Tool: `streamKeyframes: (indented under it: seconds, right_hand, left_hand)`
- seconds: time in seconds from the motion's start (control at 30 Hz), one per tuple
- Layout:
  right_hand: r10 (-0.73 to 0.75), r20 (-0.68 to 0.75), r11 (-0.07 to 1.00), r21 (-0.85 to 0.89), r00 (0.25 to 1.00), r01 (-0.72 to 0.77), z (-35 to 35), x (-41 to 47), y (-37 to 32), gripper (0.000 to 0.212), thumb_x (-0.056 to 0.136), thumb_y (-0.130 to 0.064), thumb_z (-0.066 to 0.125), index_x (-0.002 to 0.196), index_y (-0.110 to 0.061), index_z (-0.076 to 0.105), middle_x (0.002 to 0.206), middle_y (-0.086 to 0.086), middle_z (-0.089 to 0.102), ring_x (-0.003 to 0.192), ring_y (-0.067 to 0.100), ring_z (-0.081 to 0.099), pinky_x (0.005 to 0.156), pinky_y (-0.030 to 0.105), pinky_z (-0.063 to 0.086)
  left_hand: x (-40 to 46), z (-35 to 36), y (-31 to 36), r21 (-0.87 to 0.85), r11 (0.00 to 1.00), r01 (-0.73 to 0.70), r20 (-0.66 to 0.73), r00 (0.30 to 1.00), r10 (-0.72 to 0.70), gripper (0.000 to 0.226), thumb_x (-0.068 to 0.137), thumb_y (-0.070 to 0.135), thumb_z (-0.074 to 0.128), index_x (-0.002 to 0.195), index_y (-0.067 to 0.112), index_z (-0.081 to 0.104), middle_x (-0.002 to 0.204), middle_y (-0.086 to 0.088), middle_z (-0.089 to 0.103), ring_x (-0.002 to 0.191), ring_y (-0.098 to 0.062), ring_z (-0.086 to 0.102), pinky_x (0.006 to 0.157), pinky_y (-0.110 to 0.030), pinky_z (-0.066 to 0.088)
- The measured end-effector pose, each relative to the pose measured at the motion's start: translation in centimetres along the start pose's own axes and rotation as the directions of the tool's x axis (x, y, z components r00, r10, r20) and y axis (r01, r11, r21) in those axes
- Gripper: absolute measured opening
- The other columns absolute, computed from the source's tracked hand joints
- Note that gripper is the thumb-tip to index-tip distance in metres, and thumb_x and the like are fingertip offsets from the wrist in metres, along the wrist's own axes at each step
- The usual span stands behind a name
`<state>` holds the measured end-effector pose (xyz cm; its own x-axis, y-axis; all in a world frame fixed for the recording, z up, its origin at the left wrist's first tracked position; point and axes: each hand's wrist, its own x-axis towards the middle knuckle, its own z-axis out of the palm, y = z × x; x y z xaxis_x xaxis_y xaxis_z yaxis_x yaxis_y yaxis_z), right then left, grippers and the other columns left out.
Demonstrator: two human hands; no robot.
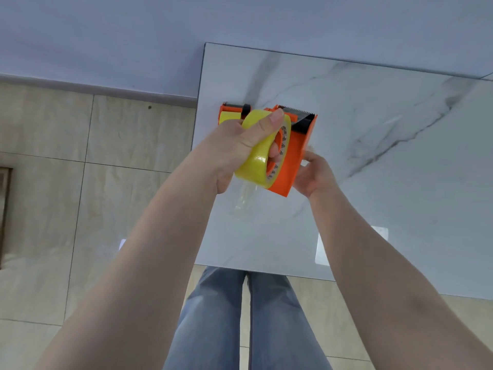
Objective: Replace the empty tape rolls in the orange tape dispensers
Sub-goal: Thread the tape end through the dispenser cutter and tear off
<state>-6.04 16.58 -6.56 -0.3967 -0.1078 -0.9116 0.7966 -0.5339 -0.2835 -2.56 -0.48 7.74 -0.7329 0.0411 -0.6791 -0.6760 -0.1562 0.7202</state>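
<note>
My left hand [234,145] grips a full yellow tape roll [256,161], thumb over its rim and fingers through its core. The roll sits against the open side of an orange tape dispenser [296,145] with a black toothed blade at its far end. My right hand [314,174] holds that dispenser from the right side, lifted above the table. A loose strip of clear tape [244,201] hangs below the roll. A second orange dispenser [232,113] with yellow tape in it lies on the table behind my left hand, partly hidden.
The white marble table [373,129] has its left edge just under my left hand and its near edge above my legs [240,316]. Tiled floor [80,209] lies to the left. A wall [240,28] stands behind the table.
</note>
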Motion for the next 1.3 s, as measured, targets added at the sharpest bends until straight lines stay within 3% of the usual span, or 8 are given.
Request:
streamKeyframes:
  seconds: [0.17,0.5,0.6,0.73,0.87,1.0,1.13,1.3]
  right_hand:
    - [-0.156,-0.095,0.961,0.216,0.983,0.173,0.8,-0.1,0.0,0.089,0.085,0.014,0.050,0.151,-0.037,0.018,0.144,0.018,0.041,0.082,0.026,0.062,0.049,0.030,0.055]
    - [0.057,-0.216,0.995,0.098,0.975,-0.036,2.5,-0.9,-0.2,0.040,0.077,0.005,0.048,0.116,-0.002,0.053,0.079,0.017,0.071,0.069,0.029,0.068,0.080,0.046,0.058]
    - [-0.025,-0.164,0.985,0.164,0.986,0.053,2.4,-0.9,-0.7,0.069,0.076,0.015,0.039,0.136,-0.018,0.045,0.110,0.014,0.057,0.086,0.027,0.060,0.079,0.030,0.052]
    - [-0.196,0.042,0.979,0.059,0.980,0.193,1.7,-1.0,-0.9,0.047,0.085,0.011,0.046,0.115,-0.024,0.055,0.123,0.011,0.051,0.099,0.027,0.059,0.058,0.029,0.050]
    - [-0.190,0.013,0.967,0.177,0.982,0.185,1.5,-1.0,-1.1,0.079,0.084,0.007,0.055,0.149,-0.027,0.027,0.137,0.013,0.052,0.086,0.022,0.063,0.078,0.031,0.054]
    - [-0.069,-0.043,0.957,0.279,0.997,0.078,1.8,-0.7,-0.9,0.128,0.043,0.000,0.092,0.150,-0.027,0.026,0.124,0.017,0.067,0.109,0.031,0.066,0.105,0.053,0.042]
    - [-0.196,-0.213,0.933,0.260,0.957,0.249,2.8,-1.5,-0.8,0.094,0.080,0.010,0.068,0.143,-0.039,0.018,0.117,0.018,0.065,0.095,0.029,0.071,0.095,0.046,0.053]
    - [-0.304,-0.334,0.942,0.035,0.892,0.334,3.2,-2.3,-0.6,0.078,0.081,0.005,0.070,0.127,-0.041,0.026,0.099,0.003,0.064,0.071,0.010,0.071,0.086,0.026,0.057]
  left_hand:
    - [0.2,0.1,0.6,-0.025,1.000,0.016,-0.045,0.999,-0.017,0.043,0.085,0.052,0.061,0.081,0.010,0.065,0.061,0.002,0.065,0.067,-0.017,0.063,0.074,-0.031,0.057]
    - [0.1,0.2,0.7,-0.118,0.992,0.036,-0.116,0.992,-0.049,0.045,0.085,0.052,0.062,0.094,0.008,0.066,0.060,0.002,0.064,0.061,-0.015,0.063,0.066,-0.028,0.054]
    - [-0.1,-0.3,0.6,-0.176,0.984,0.038,-0.110,0.992,-0.058,0.048,0.087,0.052,0.059,0.103,0.007,0.066,0.058,0.004,0.062,0.058,-0.012,0.061,0.065,-0.026,0.053]
    - [-0.1,-0.8,1.0,-0.227,0.974,0.018,-0.100,0.994,-0.041,0.060,0.089,0.052,0.056,0.119,0.000,0.063,0.056,0.006,0.059,0.055,-0.009,0.059,0.064,-0.026,0.052]
    - [-0.1,-0.6,1.3,-0.218,0.976,0.011,-0.075,0.997,-0.029,0.068,0.089,0.052,0.056,0.126,-0.005,0.058,0.056,0.006,0.058,0.055,-0.009,0.059,0.063,-0.025,0.052]
    - [0.0,-0.4,1.2,-0.242,0.970,0.019,-0.093,0.995,-0.043,0.055,0.090,0.051,0.056,0.108,0.001,0.066,0.054,0.006,0.058,0.056,-0.009,0.060,0.066,-0.026,0.052]
    - [0.0,-0.6,1.0,-0.249,0.968,0.029,-0.113,0.992,-0.059,0.063,0.088,0.053,0.058,0.118,-0.002,0.064,0.055,0.006,0.059,0.058,-0.010,0.061,0.067,-0.027,0.051]
    - [-0.2,-0.8,0.4,-0.241,0.969,0.047,-0.111,0.991,-0.075,0.067,0.086,0.055,0.059,0.123,-0.001,0.063,0.056,0.006,0.060,0.058,-0.010,0.061,0.065,-0.025,0.052]
